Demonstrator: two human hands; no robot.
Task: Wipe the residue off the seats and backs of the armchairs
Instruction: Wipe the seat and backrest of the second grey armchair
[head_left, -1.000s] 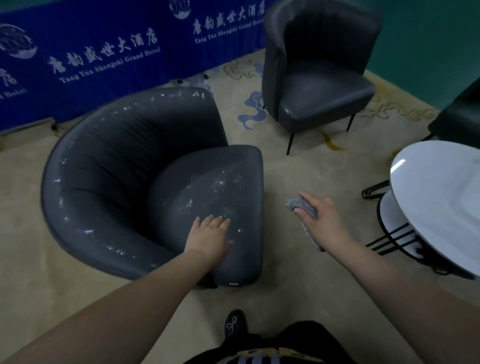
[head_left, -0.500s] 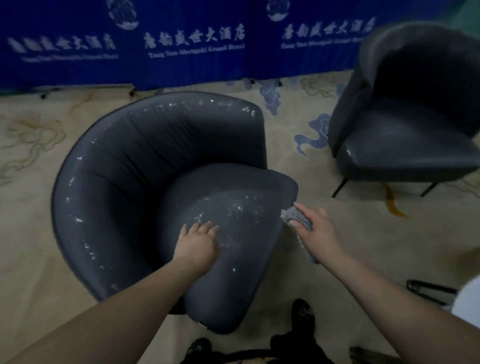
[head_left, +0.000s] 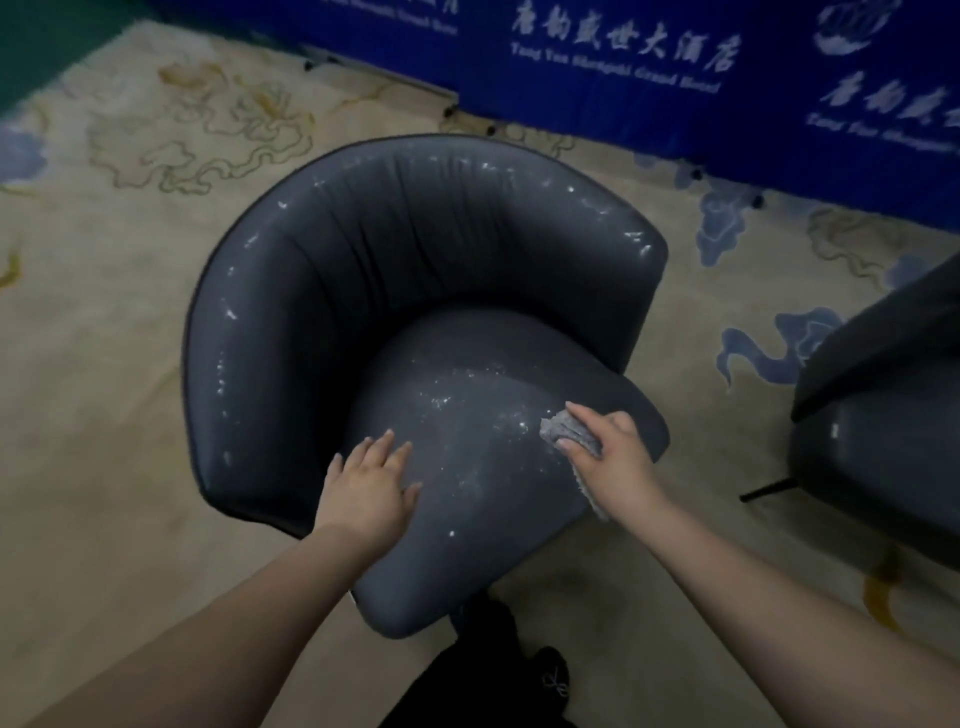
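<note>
Our left hand (head_left: 370, 486) lies flat, fingers straight, on the near-left of the armchair (head_left: 415, 291) seat, while our right hand (head_left: 613, 457) grips a grey cloth (head_left: 563, 430) pressed on the seat's right edge. White residue (head_left: 457, 395) speckles the seat btwn both hands & along the back's rim.

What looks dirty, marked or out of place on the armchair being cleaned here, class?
White flecks of residue speckle the seat of the dark grey armchair, thickest near the middle. More pale streaks dot the top edge of the back. The right hand presses a grey cloth onto the seat; the left hand rests flat beside it.
</note>
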